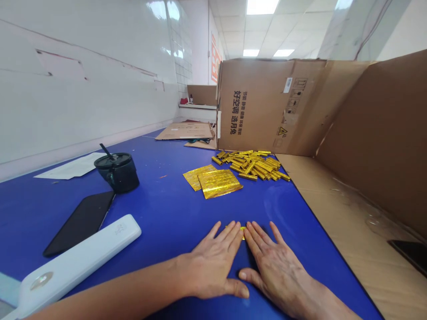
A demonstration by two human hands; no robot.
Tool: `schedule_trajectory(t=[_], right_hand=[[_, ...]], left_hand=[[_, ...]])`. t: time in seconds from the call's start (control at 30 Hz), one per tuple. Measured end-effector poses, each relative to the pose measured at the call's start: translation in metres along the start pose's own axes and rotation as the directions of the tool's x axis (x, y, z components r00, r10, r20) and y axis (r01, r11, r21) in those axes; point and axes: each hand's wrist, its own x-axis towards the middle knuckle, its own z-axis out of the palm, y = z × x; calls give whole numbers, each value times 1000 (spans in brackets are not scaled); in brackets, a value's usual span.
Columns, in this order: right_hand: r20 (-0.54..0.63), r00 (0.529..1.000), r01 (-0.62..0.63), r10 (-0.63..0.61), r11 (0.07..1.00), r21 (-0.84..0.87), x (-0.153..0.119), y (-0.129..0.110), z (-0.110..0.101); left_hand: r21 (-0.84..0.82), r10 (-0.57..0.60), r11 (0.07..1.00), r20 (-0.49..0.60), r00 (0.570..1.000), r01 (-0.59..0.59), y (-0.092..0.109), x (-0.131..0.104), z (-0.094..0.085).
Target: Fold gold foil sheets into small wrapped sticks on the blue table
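My left hand lies flat with its fingers stretched out on the blue table. Beside it my right hand is also flat, its fingertips close to those of the left. Under and between the fingertips a bit of shiny gold foil shows; the hands hide the rest of it. Beyond the hands lie flat gold foil sheets, overlapping one another. Behind these, to the right, is a pile of rolled gold foil tubes.
At the left are a dark lidded cup, a black phone, a long white device and white paper. A large cardboard box stands behind the pile; cardboard runs along the table's right edge. Flat cardboard lies at the back.
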Motion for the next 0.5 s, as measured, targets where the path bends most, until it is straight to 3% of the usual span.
schedule_trajectory(t=[0.1,0.23,0.5], right_hand=[[-39,999,-25,26,999,34,2,7,3],[-130,988,-61,77,990,123,8,23,5],[-294,952,14,91,941,339,18,34,11]], left_hand=[[44,-3,999,-9,1000,3,-13,-7,-1],[90,-14,996,-119,993,25,-23,-1,-2],[211,26,977,-241,970,26,-23,20,-8]])
